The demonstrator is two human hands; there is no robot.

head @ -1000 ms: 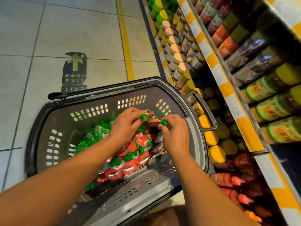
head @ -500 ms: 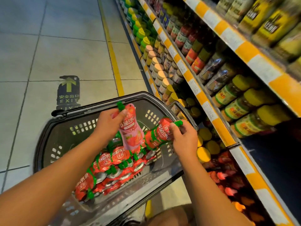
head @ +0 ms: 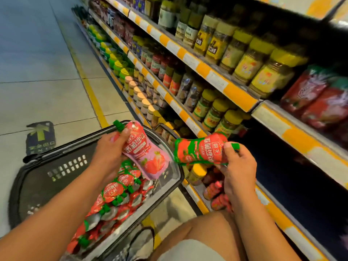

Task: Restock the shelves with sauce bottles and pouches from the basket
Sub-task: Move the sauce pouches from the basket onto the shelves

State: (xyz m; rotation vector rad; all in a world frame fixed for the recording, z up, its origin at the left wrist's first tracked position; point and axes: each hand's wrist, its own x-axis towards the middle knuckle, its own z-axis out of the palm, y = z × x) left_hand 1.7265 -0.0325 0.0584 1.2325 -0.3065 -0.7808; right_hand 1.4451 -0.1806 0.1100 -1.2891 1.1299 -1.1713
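Observation:
My left hand [head: 108, 154] grips a pink-red sauce pouch [head: 145, 155] near its green cap, holding it above the grey plastic basket [head: 47, 166]. To its right, my right hand [head: 239, 166] holds a red and green pouch [head: 199, 150] by its green spout, level with the lower shelf. Several more red pouches [head: 116, 193] with green caps lie piled in the basket. A dark gap in the shelf [head: 282, 166] opens just right of my right hand.
The shelves [head: 212, 76] on the right carry rows of jars with yellow lids and orange-white price strips. Red pouches [head: 320, 102] stand on the far right shelf, more on the bottom shelf [head: 216, 193]. Tiled floor with a yellow line [head: 92, 98] lies to the left. My knee [head: 203, 230] is below.
Both hands have lifted their pouches up and out of the basket and carried them right toward the shelf. The view has swung up and right, showing more shelving.

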